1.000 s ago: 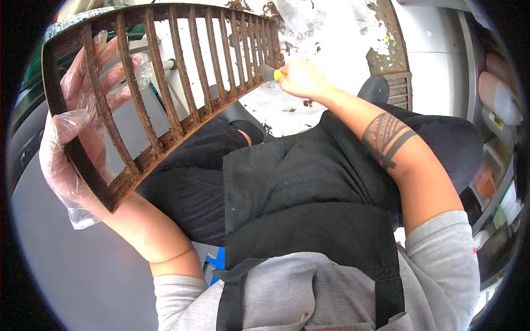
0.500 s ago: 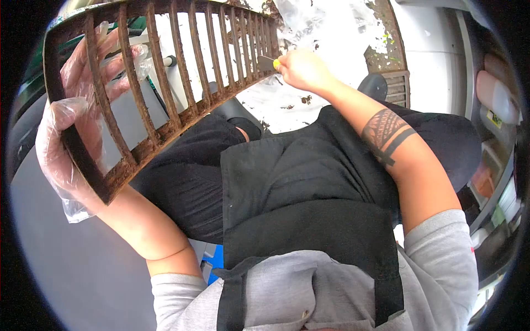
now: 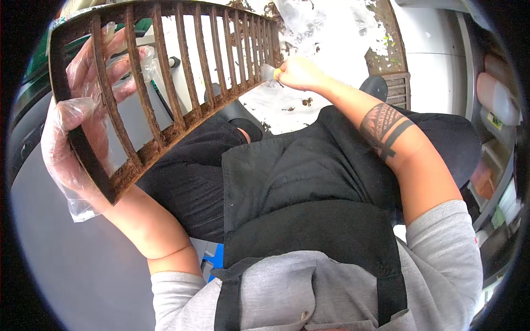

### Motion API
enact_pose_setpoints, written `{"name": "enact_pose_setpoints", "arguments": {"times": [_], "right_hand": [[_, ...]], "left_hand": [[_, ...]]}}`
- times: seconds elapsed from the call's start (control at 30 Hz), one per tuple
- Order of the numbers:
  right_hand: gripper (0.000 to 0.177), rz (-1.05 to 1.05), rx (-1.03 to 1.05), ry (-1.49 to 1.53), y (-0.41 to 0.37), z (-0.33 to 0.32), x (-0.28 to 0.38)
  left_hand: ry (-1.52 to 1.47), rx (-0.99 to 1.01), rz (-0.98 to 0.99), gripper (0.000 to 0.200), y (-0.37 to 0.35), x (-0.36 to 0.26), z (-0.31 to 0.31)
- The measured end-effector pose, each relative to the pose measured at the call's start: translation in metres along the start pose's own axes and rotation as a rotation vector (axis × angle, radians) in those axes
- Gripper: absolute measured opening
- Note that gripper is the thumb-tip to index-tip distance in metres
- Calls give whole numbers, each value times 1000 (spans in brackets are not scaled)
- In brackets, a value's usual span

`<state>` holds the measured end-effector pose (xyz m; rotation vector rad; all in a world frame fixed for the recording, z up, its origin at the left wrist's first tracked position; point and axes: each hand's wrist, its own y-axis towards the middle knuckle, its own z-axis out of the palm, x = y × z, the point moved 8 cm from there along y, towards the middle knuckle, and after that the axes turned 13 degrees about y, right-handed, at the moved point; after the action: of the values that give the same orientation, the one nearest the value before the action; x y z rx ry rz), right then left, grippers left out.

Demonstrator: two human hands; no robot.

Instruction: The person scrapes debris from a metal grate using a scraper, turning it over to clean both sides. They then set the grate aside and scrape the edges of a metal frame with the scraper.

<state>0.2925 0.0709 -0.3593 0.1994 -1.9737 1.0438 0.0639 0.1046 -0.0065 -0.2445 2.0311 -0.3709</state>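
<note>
A long rusty grate [image 3: 179,128] with many slats is raised, tilted, at the upper left. My left hand [image 3: 62,144], in a clear plastic glove, grips its near left end, thumb over the end bar and fingers behind the slats. Bare and closed, my right hand [image 3: 302,74] holds a scraper [image 3: 268,72] with a yellow handle and a flat metal blade. The blade lies at the lower rail near the grate's far right end; whether it touches there is hard to see. Most of the handle is hidden in my fist.
White sheeting [image 3: 287,118] scattered with brown flakes covers the floor beyond my knees. Crumpled clear plastic [image 3: 314,25] lies at the top. A slatted floor vent [image 3: 396,91] is to the right. A grey surface [image 3: 105,265] fills the left side.
The grate and my left hand have shifted slightly right. My right hand has moved a little down toward me, bringing the scraper blade from between the slats to the lower rail's edge.
</note>
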Motion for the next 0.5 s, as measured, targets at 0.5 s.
{"name": "enact_pose_setpoints", "arguments": {"times": [0.5], "right_hand": [[33,335,249,685,-16,23,-43]], "left_hand": [[-34,-81,50,81,-2,-4,-7]]}}
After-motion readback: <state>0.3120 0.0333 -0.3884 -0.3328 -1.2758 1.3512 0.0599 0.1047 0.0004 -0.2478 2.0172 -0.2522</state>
